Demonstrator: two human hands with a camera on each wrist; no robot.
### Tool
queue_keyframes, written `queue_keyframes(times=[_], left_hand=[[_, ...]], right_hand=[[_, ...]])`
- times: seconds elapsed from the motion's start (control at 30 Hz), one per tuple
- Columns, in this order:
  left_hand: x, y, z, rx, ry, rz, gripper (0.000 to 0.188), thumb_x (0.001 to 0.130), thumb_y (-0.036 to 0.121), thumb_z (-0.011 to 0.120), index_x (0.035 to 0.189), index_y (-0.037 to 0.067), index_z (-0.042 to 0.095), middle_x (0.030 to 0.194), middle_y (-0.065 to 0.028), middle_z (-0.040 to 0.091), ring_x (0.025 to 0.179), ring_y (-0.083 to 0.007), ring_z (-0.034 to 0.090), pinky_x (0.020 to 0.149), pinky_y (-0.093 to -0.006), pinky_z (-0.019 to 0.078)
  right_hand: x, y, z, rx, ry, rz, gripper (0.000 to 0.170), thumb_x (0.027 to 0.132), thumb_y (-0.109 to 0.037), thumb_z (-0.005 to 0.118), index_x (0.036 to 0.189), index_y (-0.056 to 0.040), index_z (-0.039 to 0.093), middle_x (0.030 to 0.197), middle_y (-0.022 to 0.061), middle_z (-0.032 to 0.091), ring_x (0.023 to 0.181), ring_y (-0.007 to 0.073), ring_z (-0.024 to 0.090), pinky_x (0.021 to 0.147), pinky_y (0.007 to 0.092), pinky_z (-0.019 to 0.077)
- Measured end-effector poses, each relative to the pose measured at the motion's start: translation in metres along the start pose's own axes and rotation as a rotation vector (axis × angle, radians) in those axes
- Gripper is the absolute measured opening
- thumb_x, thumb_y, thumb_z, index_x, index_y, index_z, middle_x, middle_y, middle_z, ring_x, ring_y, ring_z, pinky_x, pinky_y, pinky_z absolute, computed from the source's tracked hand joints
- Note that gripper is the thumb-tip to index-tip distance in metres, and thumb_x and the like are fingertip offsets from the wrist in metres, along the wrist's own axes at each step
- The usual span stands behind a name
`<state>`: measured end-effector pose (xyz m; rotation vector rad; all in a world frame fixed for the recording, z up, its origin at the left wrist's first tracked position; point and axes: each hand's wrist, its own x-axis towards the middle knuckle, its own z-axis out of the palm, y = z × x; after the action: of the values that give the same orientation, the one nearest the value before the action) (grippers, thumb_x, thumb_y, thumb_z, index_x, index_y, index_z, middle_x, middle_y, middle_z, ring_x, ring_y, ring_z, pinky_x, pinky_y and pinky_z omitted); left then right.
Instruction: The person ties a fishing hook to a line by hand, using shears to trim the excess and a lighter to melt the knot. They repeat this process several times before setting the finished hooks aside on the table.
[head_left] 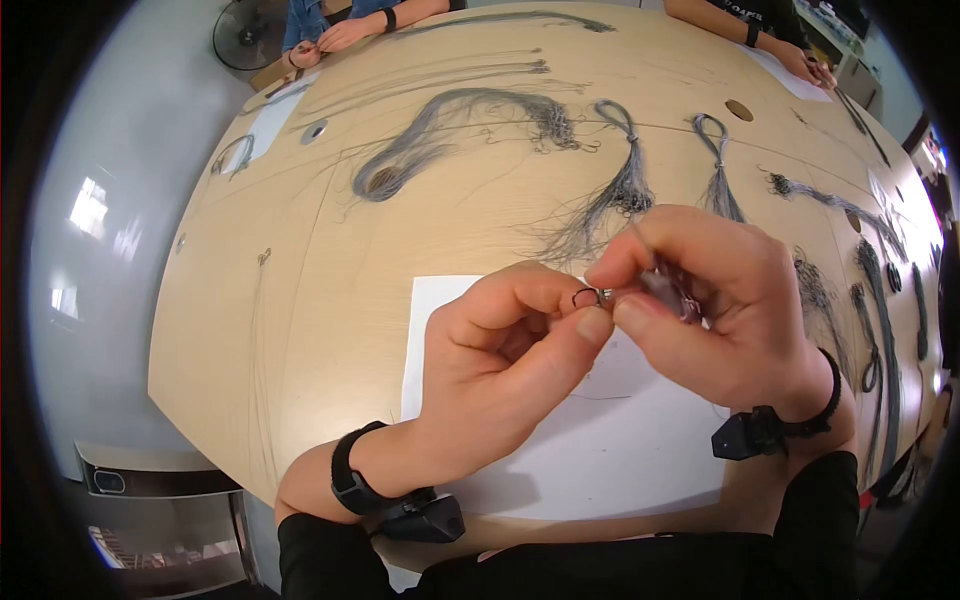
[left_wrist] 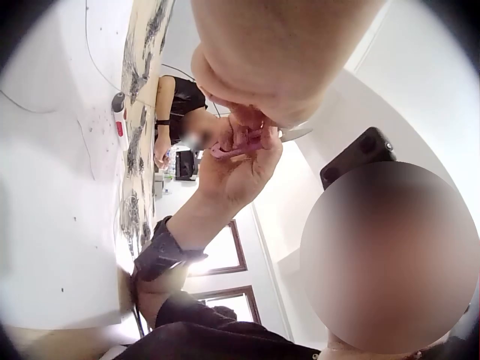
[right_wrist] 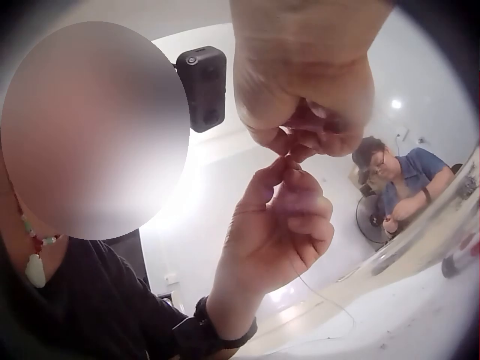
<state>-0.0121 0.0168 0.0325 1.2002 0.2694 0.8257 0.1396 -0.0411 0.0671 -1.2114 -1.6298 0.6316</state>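
Note:
Over the white paper (head_left: 640, 460) my two hands meet at the fingertips. My left hand (head_left: 495, 345) pinches a small dark fish hook (head_left: 577, 300) between thumb and index finger. In the right wrist view a thin line (right_wrist: 330, 300) trails down below that hand. My right hand (head_left: 730, 300) holds a pink-handled tool (head_left: 677, 293) within its curled fingers, its thumb and index fingertips right at the hook's end. The left wrist view shows the tool's pink handle (left_wrist: 244, 148) and a pale, blade-like part. The fingers hide much of the tool.
A long bundle of grey lines with hooks (head_left: 450, 100) lies mid-table. Two looped bundles, one nearer (head_left: 632, 160) and one further right (head_left: 716, 170), lie beyond my hands. More bundles (head_left: 880, 330) line the right side. Two people's hands (head_left: 345, 35) (head_left: 810, 68) work across the table.

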Motion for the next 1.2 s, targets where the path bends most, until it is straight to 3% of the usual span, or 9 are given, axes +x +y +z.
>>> queue_keyframes(times=[0.03, 0.1, 0.27, 0.47, 0.53, 0.77, 0.87, 1.03, 1.2], left_hand=[[-0.0003, -0.0002, -0.0003, -0.020, -0.018, 0.001, 0.009, 0.075, -0.005, 0.051, 0.083, 0.001, 0.051, 0.075, -0.0018, 0.054, 0.066, -0.0047, 0.048, 0.053, -0.0163, 0.0389], [-0.0011, -0.0001, -0.0002, 0.015, 0.062, -0.052, 0.009, 0.075, -0.005, 0.051, 0.083, 0.000, 0.051, 0.076, -0.0020, 0.053, 0.065, -0.0042, 0.047, 0.054, -0.0162, 0.0384], [0.0003, -0.0033, -0.0003, 0.022, 0.002, -0.020, 0.009, 0.075, -0.005, 0.050, 0.083, -0.001, 0.051, 0.077, -0.0031, 0.053, 0.065, -0.0044, 0.048, 0.054, -0.0159, 0.0377], [-0.0028, -0.0061, 0.0027, 0.092, -0.051, -0.014, 0.008, 0.075, -0.005, 0.049, 0.082, -0.002, 0.052, 0.078, -0.0043, 0.052, 0.066, -0.0056, 0.048, 0.054, -0.0170, 0.0380], [-0.0039, -0.0055, 0.0037, 0.011, -0.009, -0.061, 0.008, 0.075, -0.004, 0.050, 0.082, -0.001, 0.053, 0.078, -0.0046, 0.052, 0.066, -0.0067, 0.049, 0.054, -0.0178, 0.0388], [-0.0030, -0.0011, 0.0027, -0.046, -0.028, -0.064, 0.009, 0.076, -0.003, 0.050, 0.084, 0.000, 0.052, 0.080, -0.0055, 0.054, 0.066, -0.0078, 0.050, 0.056, -0.0195, 0.0420], [-0.0022, -0.0013, 0.0001, -0.041, -0.046, -0.057, 0.010, 0.076, -0.003, 0.049, 0.085, 0.000, 0.052, 0.080, -0.0056, 0.054, 0.067, -0.0079, 0.050, 0.057, -0.0201, 0.0432], [-0.0046, -0.0041, 0.0007, -0.077, -0.054, -0.062, 0.011, 0.076, -0.004, 0.050, 0.085, 0.000, 0.052, 0.081, -0.0046, 0.054, 0.071, -0.0079, 0.050, 0.059, -0.0183, 0.0394], [-0.0036, -0.0039, 0.0055, 0.010, -0.049, -0.061, 0.008, 0.075, -0.005, 0.050, 0.082, -0.001, 0.052, 0.081, -0.0050, 0.053, 0.070, -0.0077, 0.049, 0.061, -0.0181, 0.0374]], right_hand=[[0.0001, 0.0031, 0.0013, -0.024, 0.008, 0.011, 0.015, 0.065, 0.002, 0.052, 0.080, 0.0018, 0.054, 0.063, 0.0008, 0.050, 0.051, 0.0008, 0.040, 0.044, 0.0148, 0.0312], [-0.0001, 0.0064, -0.0004, -0.112, 0.021, -0.154, 0.017, 0.062, 0.001, 0.054, 0.079, 0.0008, 0.054, 0.062, 0.0017, 0.051, 0.048, 0.0035, 0.042, 0.043, 0.0160, 0.0324], [-0.0016, 0.0095, -0.0020, -0.143, -0.006, -0.159, 0.020, 0.058, 0.000, 0.056, 0.078, -0.0013, 0.053, 0.063, 0.0029, 0.050, 0.046, 0.0075, 0.042, 0.041, 0.0179, 0.0331], [-0.0009, 0.0099, 0.0010, -0.272, 0.018, -0.307, 0.015, 0.059, -0.002, 0.055, 0.071, -0.0041, 0.046, 0.059, 0.0022, 0.045, 0.044, 0.0097, 0.039, 0.039, 0.0200, 0.0319], [-0.0021, 0.0060, -0.0005, -0.140, -0.044, -0.125, 0.014, 0.060, -0.003, 0.055, 0.070, -0.0044, 0.044, 0.058, 0.0008, 0.043, 0.046, 0.0076, 0.038, 0.040, 0.0194, 0.0314], [-0.0037, 0.0068, -0.0012, 0.040, -0.008, -0.026, 0.008, 0.066, 0.000, 0.048, 0.074, -0.0018, 0.048, 0.061, -0.0025, 0.046, 0.051, 0.0020, 0.037, 0.044, 0.0166, 0.0300], [-0.0024, 0.0036, -0.0014, 0.298, 0.009, 0.142, 0.008, 0.067, 0.001, 0.046, 0.074, -0.0008, 0.050, 0.063, -0.0026, 0.048, 0.052, 0.0014, 0.038, 0.045, 0.0159, 0.0305], [-0.0015, 0.0056, -0.0046, -0.081, -0.056, -0.102, 0.013, 0.060, 0.000, 0.057, 0.071, -0.0015, 0.050, 0.062, -0.0005, 0.047, 0.049, 0.0036, 0.040, 0.042, 0.0173, 0.0317], [-0.0008, 0.0101, -0.0013, -0.177, -0.052, -0.263, 0.023, 0.061, -0.009, 0.063, 0.072, -0.0064, 0.043, 0.059, 0.0028, 0.042, 0.047, 0.0151, 0.040, 0.040, 0.0227, 0.0322]])
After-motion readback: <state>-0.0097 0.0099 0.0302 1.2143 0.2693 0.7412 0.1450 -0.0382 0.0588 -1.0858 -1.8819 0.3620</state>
